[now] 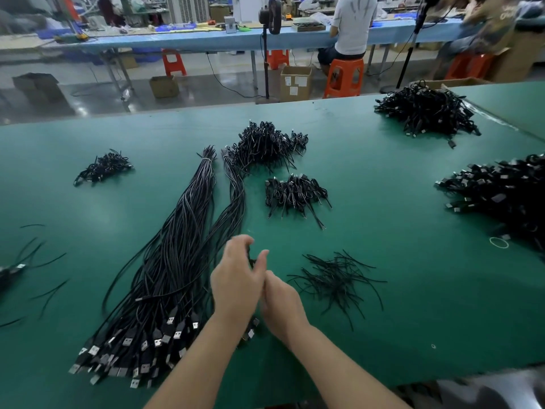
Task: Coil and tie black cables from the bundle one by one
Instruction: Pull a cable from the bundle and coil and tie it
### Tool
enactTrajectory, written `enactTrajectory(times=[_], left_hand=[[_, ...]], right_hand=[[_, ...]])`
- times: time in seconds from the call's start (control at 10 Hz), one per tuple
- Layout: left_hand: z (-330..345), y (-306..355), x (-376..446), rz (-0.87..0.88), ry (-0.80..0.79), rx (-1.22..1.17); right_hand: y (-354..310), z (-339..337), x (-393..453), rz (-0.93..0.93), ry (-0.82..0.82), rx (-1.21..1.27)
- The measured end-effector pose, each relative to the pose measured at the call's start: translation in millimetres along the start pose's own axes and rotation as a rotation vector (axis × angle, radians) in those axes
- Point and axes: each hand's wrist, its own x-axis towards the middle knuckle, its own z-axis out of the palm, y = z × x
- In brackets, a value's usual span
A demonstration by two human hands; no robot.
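Note:
A long bundle of black USB cables (177, 246) lies on the green table, its plugs (132, 355) fanned out near the front edge and its far end tied. Both hands meet just right of the bundle. My left hand (236, 278) has its fingers curled round a small black cable coil (251, 261), mostly hidden between the fingers. My right hand (280, 308) presses against the left one from below; what its fingers hold is hidden. A loose pile of black twist ties (336, 278) lies right of the hands.
Heaps of coiled, tied cables sit behind the hands (295, 193), further back (265, 146), at the left (103, 168), the far right (427, 112) and the right edge (501, 193). Stray ties lie at the left (32, 255). People sit at a blue bench behind.

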Motion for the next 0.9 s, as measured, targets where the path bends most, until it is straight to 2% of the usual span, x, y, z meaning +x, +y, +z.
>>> enactTrajectory(times=[0.1, 0.2, 0.3, 0.4, 0.5, 0.6, 0.7, 0.8, 0.9], left_hand=[[14, 12, 7, 0.419, -0.249, 0.196], [31, 24, 19, 0.443, -0.742, 0.377], [44, 32, 29, 0.380, -0.940, 0.464], [52, 34, 38, 0.309, -1.067, 0.454], [59, 33, 42, 0.243, -1.139, 0.402], [64, 30, 43, 0.206, -1.167, 0.351], [64, 28, 45, 0.202, -1.190, 0.337], [63, 29, 46, 0.204, -1.203, 0.333], [60, 30, 46, 0.200, -1.191, 0.322]], right_hand=[[-6, 1, -5, -0.071, -0.015, -0.128], [-39, -5, 18, 0.350, -0.175, -0.373], [-59, -16, 45, 0.584, -0.424, -0.780], [-49, -12, 59, 0.528, -0.542, -0.944], [-40, -7, 61, 0.506, -0.611, -0.855], [-21, 4, 62, 0.475, -0.607, -0.755], [-11, 7, 52, 0.491, -0.563, -0.460], [-5, 25, 29, 0.390, -0.423, -0.179], [-2, 22, 9, 0.379, -0.145, 0.254]])
